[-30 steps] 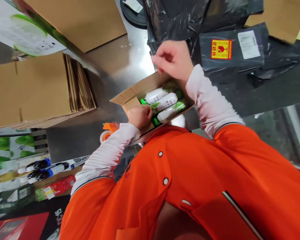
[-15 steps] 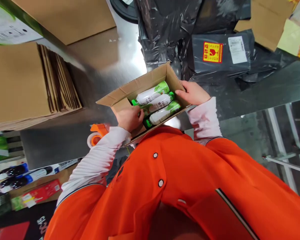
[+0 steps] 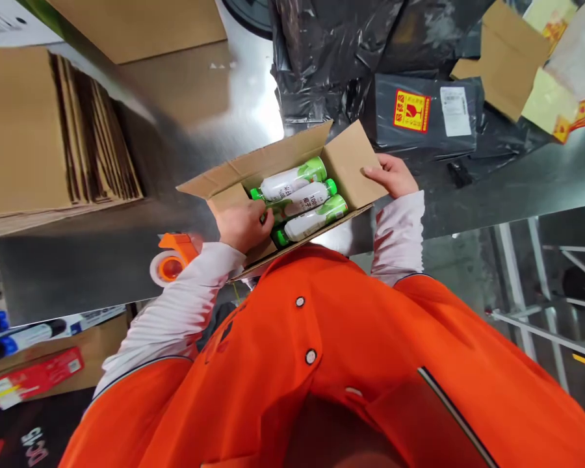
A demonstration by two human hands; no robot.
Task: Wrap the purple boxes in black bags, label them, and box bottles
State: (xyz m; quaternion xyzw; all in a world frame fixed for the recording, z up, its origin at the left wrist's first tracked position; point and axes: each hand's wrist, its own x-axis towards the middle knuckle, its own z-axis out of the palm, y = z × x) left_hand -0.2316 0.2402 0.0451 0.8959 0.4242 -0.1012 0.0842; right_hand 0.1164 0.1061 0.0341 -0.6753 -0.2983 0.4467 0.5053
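Observation:
An open cardboard box (image 3: 283, 155) is tilted against my orange apron, its long far flap raised. Inside lie three white bottles (image 3: 305, 199) with green caps and green leaf prints, side by side. My left hand (image 3: 244, 224) is closed at the box's left end, over the left short flap, its fingertips beside the bottle ends. At the right end, my right hand (image 3: 392, 175) pinches the outer edge of the right short flap (image 3: 353, 166), thumb on top. That flap is folded outward.
An orange tape dispenser (image 3: 173, 259) lies left of my left forearm. Flattened cartons (image 3: 22, 136) are stacked on the metal table (image 3: 68, 266) at the left. Black-wrapped parcels (image 3: 341, 52) fill the back; one (image 3: 431, 114) has a red-and-yellow label. Metal rails (image 3: 517, 286) stand at the right.
My right hand has moved outward with the right short flap, which was upright and now leans open. My left hand stays at the left end. The whole view has shifted slightly.

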